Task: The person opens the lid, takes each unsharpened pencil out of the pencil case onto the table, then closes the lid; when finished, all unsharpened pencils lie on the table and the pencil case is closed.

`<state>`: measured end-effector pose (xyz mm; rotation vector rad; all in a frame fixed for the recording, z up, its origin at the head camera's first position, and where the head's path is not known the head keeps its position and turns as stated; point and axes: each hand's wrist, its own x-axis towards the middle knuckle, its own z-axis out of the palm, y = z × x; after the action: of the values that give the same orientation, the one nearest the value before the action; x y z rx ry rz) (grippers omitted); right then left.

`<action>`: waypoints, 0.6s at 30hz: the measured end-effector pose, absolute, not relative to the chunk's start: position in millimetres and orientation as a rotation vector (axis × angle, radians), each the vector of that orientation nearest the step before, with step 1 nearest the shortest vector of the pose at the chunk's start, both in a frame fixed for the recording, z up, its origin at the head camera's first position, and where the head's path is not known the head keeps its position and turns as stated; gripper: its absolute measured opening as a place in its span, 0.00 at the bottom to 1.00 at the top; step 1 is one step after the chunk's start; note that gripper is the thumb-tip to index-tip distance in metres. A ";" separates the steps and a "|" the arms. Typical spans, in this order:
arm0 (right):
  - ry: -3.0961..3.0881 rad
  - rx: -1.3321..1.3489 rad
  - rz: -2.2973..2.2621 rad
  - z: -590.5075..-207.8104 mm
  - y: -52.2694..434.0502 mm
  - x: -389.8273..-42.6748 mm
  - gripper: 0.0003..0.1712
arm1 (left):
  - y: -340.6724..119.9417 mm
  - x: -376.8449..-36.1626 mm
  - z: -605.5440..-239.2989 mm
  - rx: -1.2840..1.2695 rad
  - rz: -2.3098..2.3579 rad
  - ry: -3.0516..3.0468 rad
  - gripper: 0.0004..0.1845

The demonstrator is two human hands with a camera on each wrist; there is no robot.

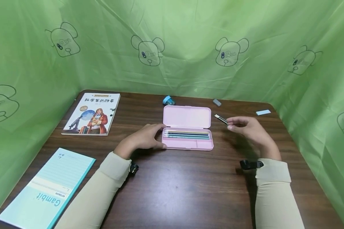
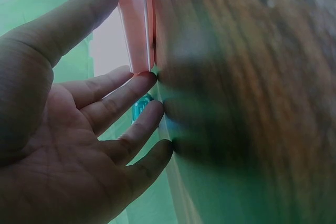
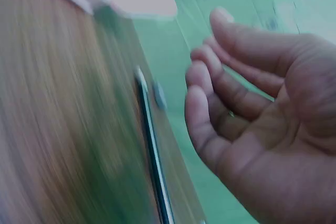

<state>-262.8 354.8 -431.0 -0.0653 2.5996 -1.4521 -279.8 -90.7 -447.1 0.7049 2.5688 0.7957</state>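
1. Case (image 1: 187, 127): pink, lid open and lying flat behind the tray, at the middle of the tabletop (image 1: 175, 187). We count several pencils (image 1: 187, 135) lying side by side in its long compartment.
2. Left hand (image 1: 144, 137): we see it against the case's left end, fingers (image 2: 137, 86) straight and relaxed, tips touching the pink edge, gripping nothing.
3. Right hand (image 1: 247, 128): raised just right of the case, fingers loosely curled.
4. Pencil (image 1: 221, 119): dark, thin, at the right fingertips and slanting toward the lid's right corner. We cannot tell whether it is pinched; the right wrist view shows it apart from the fingers (image 3: 202, 114).
5. Book (image 1: 92, 113): far left.
6. Notebook (image 1: 50, 187): near left corner.
7. Sharpener (image 1: 168, 100): blue, behind the lid.
8. Eraser (image 1: 217, 102): grey, back right; pale blue slip (image 1: 263, 112) beyond it.
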 end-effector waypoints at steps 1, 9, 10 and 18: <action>2.563 -0.127 -1.469 -429.6 344.7 -263.6 0.27 | -91.0 -279.7 -447.1 0.703 0.796 2.570 0.45; 2.416 -0.452 -1.369 -440.7 279.5 -270.7 0.21 | -91.3 -278.0 -448.4 0.701 0.796 2.570 0.45; 2.416 -0.458 -1.347 -442.9 274.9 -270.9 0.21 | -91.1 -277.9 -448.8 0.702 0.797 2.569 0.44; 2.486 -0.465 -1.204 -451.8 258.3 -269.9 0.18 | -91.5 -280.3 -451.5 0.708 0.783 2.582 0.44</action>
<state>-269.9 258.3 -451.8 -0.4647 2.4862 -1.2041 -280.3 -91.5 -451.5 0.7084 2.5817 0.7826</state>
